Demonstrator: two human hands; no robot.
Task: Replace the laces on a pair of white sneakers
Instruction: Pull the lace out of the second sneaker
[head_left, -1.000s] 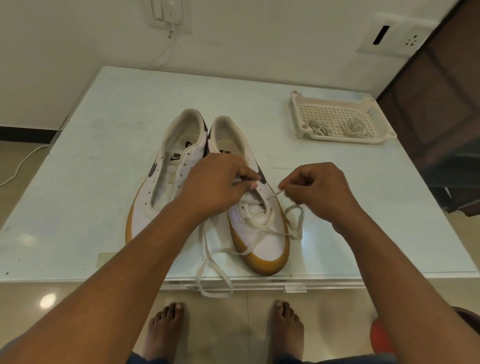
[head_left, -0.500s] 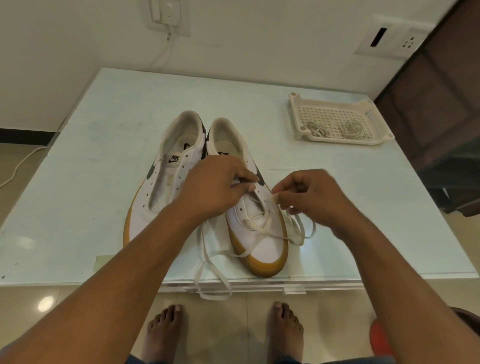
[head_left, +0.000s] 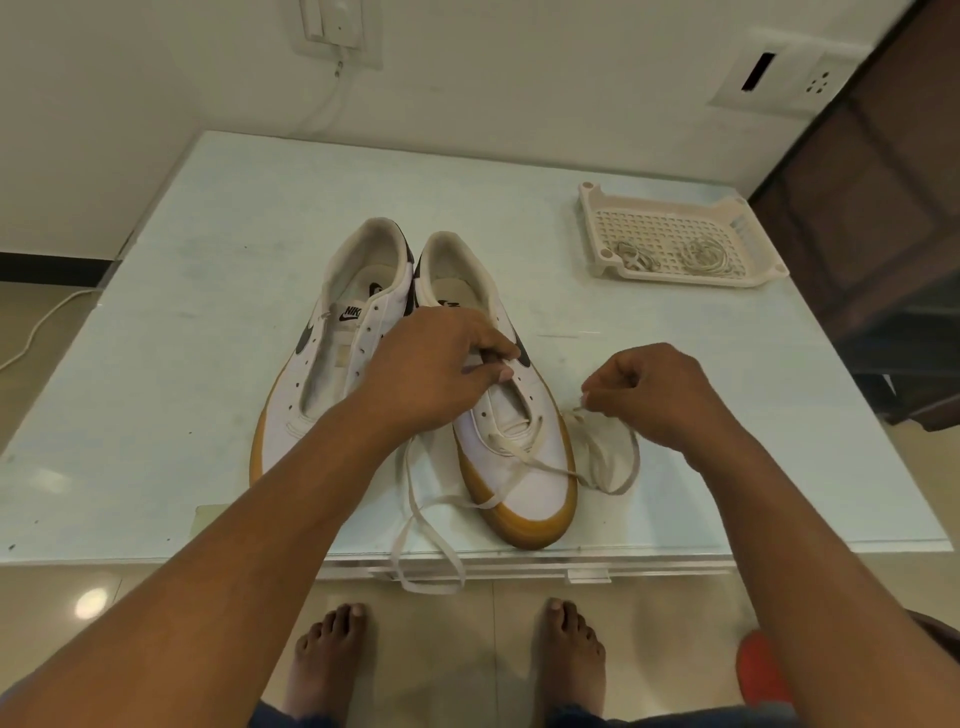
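Two white sneakers with gum soles stand side by side on the pale table (head_left: 197, 291), toes toward me. The left sneaker (head_left: 332, 358) has no lace. The right sneaker (head_left: 519, 457) has a cream lace (head_left: 524, 457) through its lowest eyelets. One lace end trails over the table's front edge, the other loops at the shoe's right side. My left hand (head_left: 441, 369) grips the right sneaker's eyelet flap and tongue area. Just right of that shoe, my right hand (head_left: 654, 395) pinches the lace end.
A cream perforated tray (head_left: 680, 241) at the back right of the table holds coiled laces (head_left: 701, 254). A dark wooden cabinet (head_left: 883, 234) stands to the right. Wall sockets and a cable are behind the table. My bare feet are on the tiled floor below the front edge.
My right hand has drawn the lace end out to the right and down, away from the shoe. My left hand keeps its hold on the right sneaker.
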